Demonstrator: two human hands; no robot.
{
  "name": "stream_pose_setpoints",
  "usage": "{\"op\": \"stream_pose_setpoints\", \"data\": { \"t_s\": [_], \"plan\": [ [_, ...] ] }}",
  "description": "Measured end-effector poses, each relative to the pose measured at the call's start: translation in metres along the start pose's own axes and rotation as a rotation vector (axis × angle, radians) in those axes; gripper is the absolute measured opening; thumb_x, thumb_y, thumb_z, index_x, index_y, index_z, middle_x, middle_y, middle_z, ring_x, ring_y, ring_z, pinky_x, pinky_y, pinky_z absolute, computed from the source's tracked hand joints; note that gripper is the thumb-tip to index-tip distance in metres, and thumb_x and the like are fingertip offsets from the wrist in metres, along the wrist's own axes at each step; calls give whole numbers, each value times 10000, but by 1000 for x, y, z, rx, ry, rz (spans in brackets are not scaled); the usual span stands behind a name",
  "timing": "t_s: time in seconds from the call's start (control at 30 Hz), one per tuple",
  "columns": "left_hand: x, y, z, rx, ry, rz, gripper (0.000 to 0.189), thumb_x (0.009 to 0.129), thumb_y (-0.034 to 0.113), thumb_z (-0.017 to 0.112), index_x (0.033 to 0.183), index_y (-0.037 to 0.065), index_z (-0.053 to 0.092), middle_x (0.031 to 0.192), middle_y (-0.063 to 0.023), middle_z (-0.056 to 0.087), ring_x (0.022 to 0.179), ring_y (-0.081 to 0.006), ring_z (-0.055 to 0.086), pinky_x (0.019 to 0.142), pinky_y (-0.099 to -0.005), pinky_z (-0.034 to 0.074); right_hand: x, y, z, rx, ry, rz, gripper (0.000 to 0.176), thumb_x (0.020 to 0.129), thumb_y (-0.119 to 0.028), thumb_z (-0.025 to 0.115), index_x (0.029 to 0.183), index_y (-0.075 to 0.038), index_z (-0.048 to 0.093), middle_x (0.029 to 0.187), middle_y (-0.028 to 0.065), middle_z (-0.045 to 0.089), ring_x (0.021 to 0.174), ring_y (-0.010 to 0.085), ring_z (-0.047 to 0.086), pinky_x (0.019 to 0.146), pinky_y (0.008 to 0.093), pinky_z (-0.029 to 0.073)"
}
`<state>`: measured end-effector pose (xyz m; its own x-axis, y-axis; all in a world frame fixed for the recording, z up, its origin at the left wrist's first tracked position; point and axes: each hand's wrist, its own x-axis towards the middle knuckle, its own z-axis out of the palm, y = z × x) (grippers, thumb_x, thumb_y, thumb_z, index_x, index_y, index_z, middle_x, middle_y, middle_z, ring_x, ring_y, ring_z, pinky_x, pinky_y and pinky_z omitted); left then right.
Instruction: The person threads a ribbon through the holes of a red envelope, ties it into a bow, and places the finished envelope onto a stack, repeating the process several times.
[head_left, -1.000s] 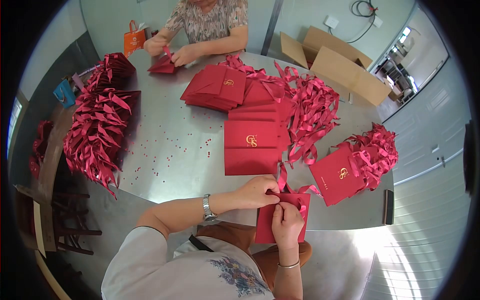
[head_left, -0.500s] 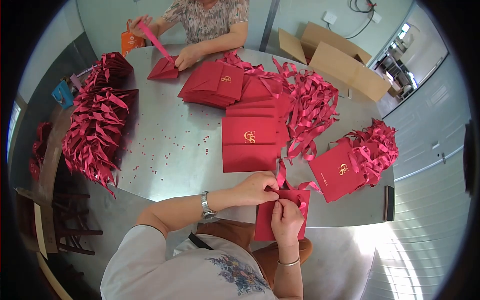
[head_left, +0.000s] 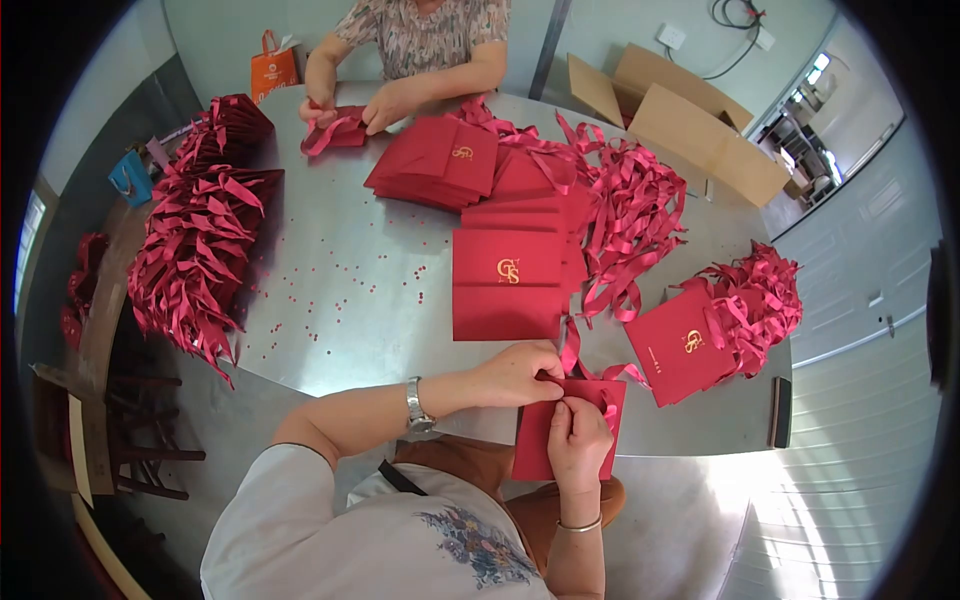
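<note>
A flat red paper bag [head_left: 536, 440] with a dark pink ribbon [head_left: 571, 346] is at the near edge of the metal table, just in front of my body. Bent over the bag's top edge, my left hand [head_left: 520, 374] has its fingers pinched there. My right hand [head_left: 580, 440] is closed on the bag's front, thumb and forefinger close to the left fingertips. Exactly what lies between the fingertips, bag edge or ribbon end, is hidden. Beyond my hands, a stack of red bags [head_left: 507, 312] with gold letters lies on the table.
Loose ribbons [head_left: 635, 215] heap beside the stack. More beribboned bags stand in a row [head_left: 195, 240] at left and a pile [head_left: 680, 345] at right. Across the table a co-worker's hands [head_left: 392, 105] handle another bag. An open cardboard box [head_left: 705, 140] stands at the back right.
The co-worker's raised hand has come down with its ribbon to the bag. My hands keep nearly the same hold; the whole view has shifted slightly.
</note>
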<state>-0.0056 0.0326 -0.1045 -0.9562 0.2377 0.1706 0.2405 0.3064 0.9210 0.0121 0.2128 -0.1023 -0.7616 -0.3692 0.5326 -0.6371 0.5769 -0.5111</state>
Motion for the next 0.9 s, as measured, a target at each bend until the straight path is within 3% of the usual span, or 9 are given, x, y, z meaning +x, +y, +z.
{"op": "stream_pose_setpoints", "data": {
  "t_s": [0.13, 0.2, 0.3, 0.47, 0.53, 0.6, 0.9],
  "plan": [
    [2, -3, -7, 33, -119, 5, 217, 731, 90, 711, 907, -9, 631, 983, -114, 583, 915, -246, 604, 800, -331, 481, 0, 5, 0, -29, 17, -28, 66, 834, -39, 659, 887, -24, 623, 830, 140, 656, 731, 324, 647, 642, 412, 530],
    [2, -7, -7, 65, -110, 62, 233, 701, 66, 709, 907, -4, 628, 984, -122, 589, 914, -266, 605, 798, -336, 482, 1, 6, -1, 14, -4, 18, 60, 838, -39, 660, 878, -24, 617, 825, 142, 651, 736, 332, 640, 642, 407, 527],
    [3, 4, -8, 49, -120, -31, 200, 714, 30, 672, 902, -27, 630, 960, -133, 592, 928, -278, 597, 807, -350, 478, 1, 6, -3, 61, -29, 74, 63, 842, -55, 665, 877, -37, 617, 795, 120, 643, 695, 314, 634, 601, 387, 519],
    [0, 6, -4, -3, -56, -84, 200, 728, 27, 654, 914, -46, 641, 977, -153, 602, 921, -298, 604, 810, -361, 480, -1, 5, -1, -77, -65, -6, 95, 813, -89, 685, 816, -72, 592, 717, 93, 608, 628, 280, 609, 547, 377, 493],
    [0, 8, -6, -18, -63, -120, 199, 737, 27, 659, 919, -51, 641, 973, -147, 610, 910, -286, 610, 804, -353, 480, 1, 0, -4, -105, -78, 9, 93, 818, -94, 686, 825, -70, 597, 723, 93, 613, 629, 283, 609, 551, 378, 494],
    [0, 9, -7, -110, -83, -207, 146, 774, -21, 676, 892, -49, 596, 944, -65, 565, 868, -163, 545, 788, -289, 445, 0, -1, -3, -135, -90, 19, 91, 822, -99, 687, 834, -67, 602, 728, 93, 618, 629, 287, 610, 555, 379, 494],
    [1, 12, -8, -100, -77, -226, 138, 782, -10, 687, 888, -51, 608, 963, -60, 570, 871, -158, 550, 792, -289, 446, 3, -3, 3, 38, -15, 216, 75, 847, -113, 682, 835, -63, 627, 746, 88, 637, 638, 294, 613, 552, 376, 488]
  ]
}}
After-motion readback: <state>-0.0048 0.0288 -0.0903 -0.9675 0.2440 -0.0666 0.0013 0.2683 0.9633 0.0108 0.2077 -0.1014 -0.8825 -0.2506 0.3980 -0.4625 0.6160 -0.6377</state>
